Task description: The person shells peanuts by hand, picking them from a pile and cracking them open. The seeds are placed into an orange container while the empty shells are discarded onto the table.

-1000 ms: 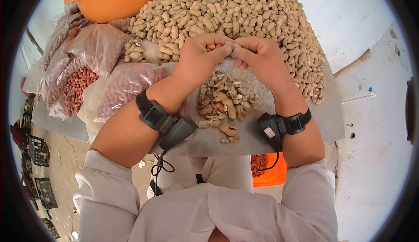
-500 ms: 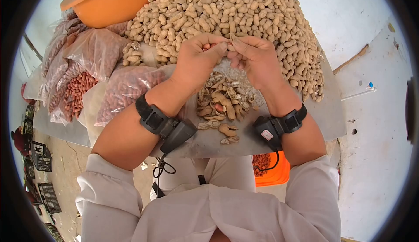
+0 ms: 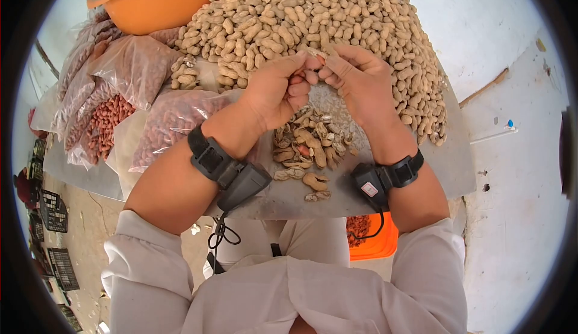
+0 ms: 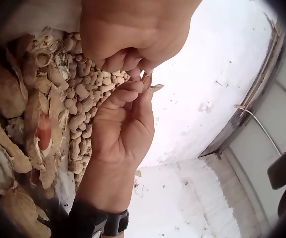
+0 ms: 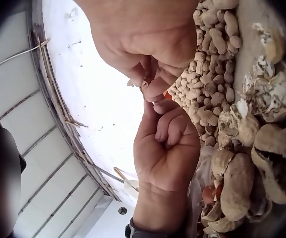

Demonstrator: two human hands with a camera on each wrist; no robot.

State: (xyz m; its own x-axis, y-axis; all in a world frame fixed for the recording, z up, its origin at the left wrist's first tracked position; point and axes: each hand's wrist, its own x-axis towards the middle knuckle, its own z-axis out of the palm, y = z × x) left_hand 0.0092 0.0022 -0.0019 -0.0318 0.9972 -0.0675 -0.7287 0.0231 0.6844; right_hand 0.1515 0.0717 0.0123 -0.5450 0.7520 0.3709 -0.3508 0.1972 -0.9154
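Observation:
In the head view, my left hand (image 3: 277,90) and right hand (image 3: 366,87) meet at the fingertips in front of a large heap of unshelled peanuts (image 3: 337,15). Thumb and fingers of the right hand pinch a cracked peanut (image 3: 316,52), its pale shell showing between the two hands. The left fingers are curled around a few reddish peanut kernels (image 3: 295,80), with the thumb tip up against the cracked peanut. Below the hands lies a small pile of broken shells (image 3: 310,135); a red kernel (image 4: 44,132) shows among them in the left wrist view.
Clear plastic bags of red kernels (image 3: 174,126) lie on the left of the grey table (image 3: 253,204). An orange basin (image 3: 150,3) stands at the back left. Beneath the front edge is an orange tub (image 3: 385,241). A white wall (image 3: 512,183) rises at the right.
The left hand has turned and its lower fingers have come into view, with kernels under them. The pinched peanut's pale shell now shows above the fingertips. Both forearms stay nearly in place.

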